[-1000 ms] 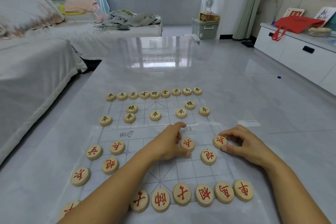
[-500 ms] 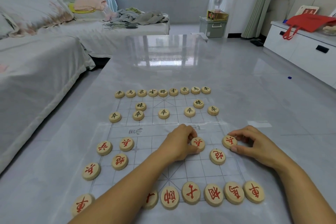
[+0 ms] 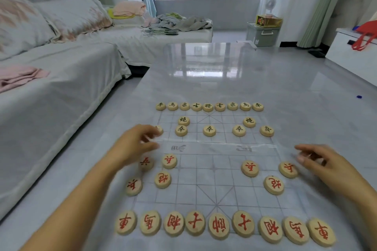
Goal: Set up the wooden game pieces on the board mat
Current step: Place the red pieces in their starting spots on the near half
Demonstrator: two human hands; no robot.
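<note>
A clear plastic board mat with a printed grid lies on the grey table. Round wooden pieces with black characters fill its far row, with more in front of them. Red-character pieces line the near row; several others stand further up the near half. My left hand, blurred, hovers at the mat's left edge with loosely curled fingers, partly covering a black piece. My right hand, also blurred, hovers beside the right edge next to a red piece. Neither hand holds anything.
The glossy table stretches far beyond the mat. A covered sofa runs along the left, close to the table edge. A white cabinet with a red bag stands at the right, a green storage box by the window.
Both hands let go of the red pieces they touched. My left hand swung from the mat's middle to its left edge; my right hand drew off to the right edge.
</note>
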